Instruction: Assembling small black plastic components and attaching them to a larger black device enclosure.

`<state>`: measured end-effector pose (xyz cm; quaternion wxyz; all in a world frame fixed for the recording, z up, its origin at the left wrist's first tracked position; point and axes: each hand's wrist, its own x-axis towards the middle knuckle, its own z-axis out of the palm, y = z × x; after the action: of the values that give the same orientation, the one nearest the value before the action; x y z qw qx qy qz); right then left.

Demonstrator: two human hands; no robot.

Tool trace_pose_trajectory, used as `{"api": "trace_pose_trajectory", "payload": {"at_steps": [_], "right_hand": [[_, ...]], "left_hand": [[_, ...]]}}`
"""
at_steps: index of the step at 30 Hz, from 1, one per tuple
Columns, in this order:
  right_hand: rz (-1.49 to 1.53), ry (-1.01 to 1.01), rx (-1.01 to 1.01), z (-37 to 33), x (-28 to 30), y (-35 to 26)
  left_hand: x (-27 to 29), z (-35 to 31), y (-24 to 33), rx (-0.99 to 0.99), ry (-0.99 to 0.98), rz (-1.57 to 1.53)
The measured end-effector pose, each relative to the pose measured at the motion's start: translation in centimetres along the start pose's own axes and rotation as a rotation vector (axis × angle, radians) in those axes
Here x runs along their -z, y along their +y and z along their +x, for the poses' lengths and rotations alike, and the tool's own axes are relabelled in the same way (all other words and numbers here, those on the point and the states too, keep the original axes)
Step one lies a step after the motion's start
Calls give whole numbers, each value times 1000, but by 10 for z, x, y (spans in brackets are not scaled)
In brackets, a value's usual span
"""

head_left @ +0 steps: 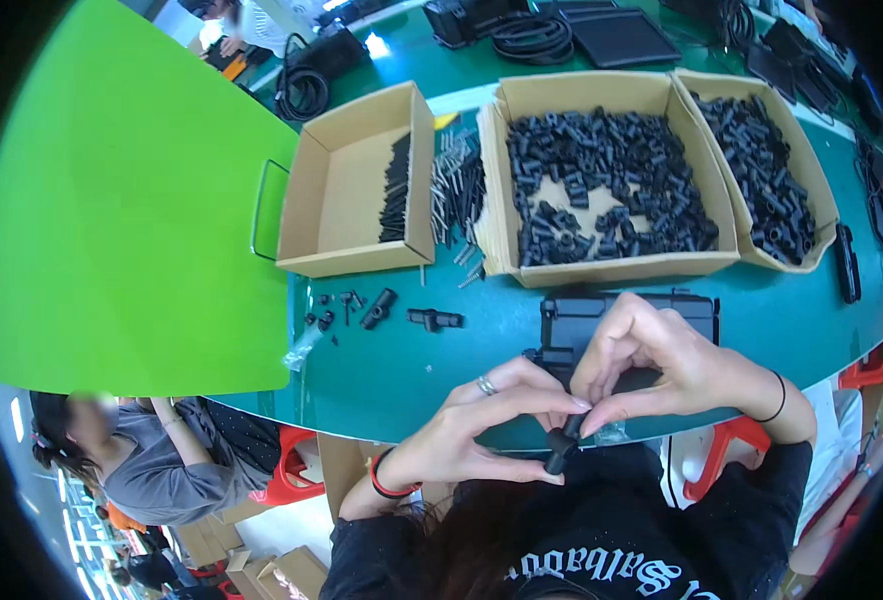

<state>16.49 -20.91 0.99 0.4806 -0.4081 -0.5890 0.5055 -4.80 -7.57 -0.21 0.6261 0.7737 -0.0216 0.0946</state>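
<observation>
Close to my body, at the table's front edge, both hands meet on a small black plastic tube-shaped fitting (562,443). My left hand (491,415) is closed around its lower part, thumb below and fingers above. My right hand (656,365) pinches its upper end between thumb and fingertips; the fingers hide part of it. Beyond the hands lies a black plastic case or box (586,325), partly covered by my right hand. Two similar black fittings, one tilted (379,309) and one lying sideways (434,319), rest on the green table to the left.
An open cardboard box (346,165) holds thin black rods; metal and black rods (453,180) lie beside it. Two more cardboard boxes hold many black fittings (601,150) (761,165). A green panel (141,210) stands at left. A person (171,460) sits beyond it.
</observation>
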Motion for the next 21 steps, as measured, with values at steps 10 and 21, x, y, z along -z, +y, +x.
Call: {"api": "trace_pose_trajectory", "payload": {"at_steps": [10,21], "right_hand": [[31,430,-3,1,27,2],[-179,395,36,1,22,20]], "left_hand": [[22,19,-6,74,336,212],[24,35,8,162,212,378]]}}
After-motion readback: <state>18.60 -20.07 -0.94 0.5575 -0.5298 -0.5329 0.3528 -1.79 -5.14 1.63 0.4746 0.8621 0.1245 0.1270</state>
